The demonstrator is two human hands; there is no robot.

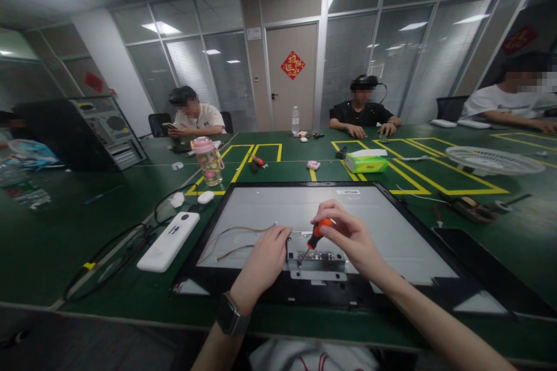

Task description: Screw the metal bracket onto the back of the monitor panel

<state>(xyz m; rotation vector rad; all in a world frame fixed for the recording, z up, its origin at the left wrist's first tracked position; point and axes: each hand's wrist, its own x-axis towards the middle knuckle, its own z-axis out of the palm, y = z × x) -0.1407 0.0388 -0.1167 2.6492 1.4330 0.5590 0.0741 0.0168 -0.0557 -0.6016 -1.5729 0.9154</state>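
My right hand (346, 232) is closed around the orange-and-black handle of a screwdriver (314, 235). The tool is tilted, its tip down at the left part of a metal bracket (322, 275) with a row of ports. My left hand (270, 249), a watch on its wrist, grips the bracket's left edge, its fingertips partly hidden. Beneath both hands lies a flat display panel (374, 214) with a grey back and black frame. Thin loose wires (230, 235) run across the panel left of the bracket.
Left of the panel are a white power bank (169, 242), black cables (108, 264) and a pink-lidded bottle (209, 162). Beyond it stands a green tissue pack (366, 162). A dark flat slab (487, 266) and a fan grille (494, 160) lie right. Several people sit across the table.
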